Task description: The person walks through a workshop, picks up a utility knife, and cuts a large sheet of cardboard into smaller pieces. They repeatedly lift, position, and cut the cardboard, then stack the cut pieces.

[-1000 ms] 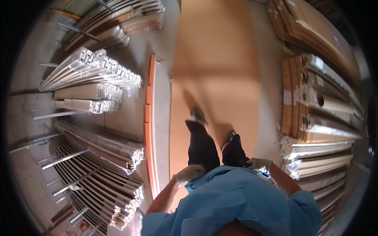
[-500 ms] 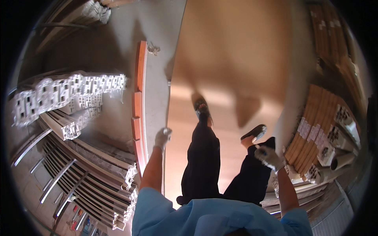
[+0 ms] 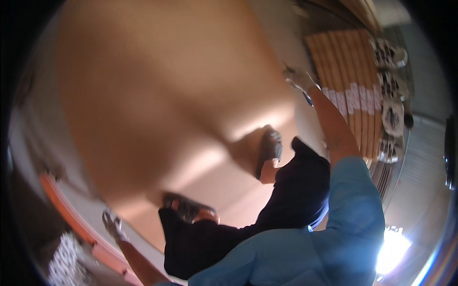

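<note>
A large brown sheet (image 3: 143,62) lies flat under my feet. At its right edge is my right hand (image 3: 299,79) in a pale glove, closed on a slim tool (image 3: 308,98). A dark tip shows beyond the fingers and a blue end below the palm; its exact kind is unclear. My left hand (image 3: 113,225), also gloved, hangs beside the sheet's left edge. Its fingers look loosely apart, somewhat blurred, and nothing shows in them. Both feet, in dark open shoes (image 3: 271,145), stand on the sheet.
Long brown wrapped bundles (image 3: 341,71) with plastic-covered ends are stacked at the right. An orange-red bar (image 3: 67,209) runs along the floor at the left, beside a plastic-wrapped stack (image 3: 69,262). A bright light (image 3: 393,250) glares at the lower right.
My view and body have turned to the right. My right arm has stretched forward to the sheet's right edge, my left hand appears lower left, and my feet have shifted.
</note>
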Tool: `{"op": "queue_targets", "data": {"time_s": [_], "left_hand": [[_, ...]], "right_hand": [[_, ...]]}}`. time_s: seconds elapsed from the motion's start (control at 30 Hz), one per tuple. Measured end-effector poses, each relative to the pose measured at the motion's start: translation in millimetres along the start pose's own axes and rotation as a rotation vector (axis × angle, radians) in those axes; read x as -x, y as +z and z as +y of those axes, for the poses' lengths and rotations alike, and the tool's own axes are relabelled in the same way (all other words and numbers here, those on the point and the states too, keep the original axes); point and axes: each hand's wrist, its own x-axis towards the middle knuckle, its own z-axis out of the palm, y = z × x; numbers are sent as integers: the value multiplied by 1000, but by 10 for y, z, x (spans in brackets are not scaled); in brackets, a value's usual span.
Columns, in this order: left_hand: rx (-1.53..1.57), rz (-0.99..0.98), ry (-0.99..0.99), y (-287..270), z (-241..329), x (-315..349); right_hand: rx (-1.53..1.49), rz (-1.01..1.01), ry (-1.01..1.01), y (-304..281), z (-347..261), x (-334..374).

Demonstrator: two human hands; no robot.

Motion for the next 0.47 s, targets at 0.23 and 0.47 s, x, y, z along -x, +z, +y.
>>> {"op": "queue_targets", "data": {"time_s": [0.23,0.47], "left_hand": [[-180,31,23,133,-47,76],[-140,83,-27,212,82,-148]], "right_hand": [[52,196,239,-439,1411,-312],[214,30,169,8,2098,-307]]}}
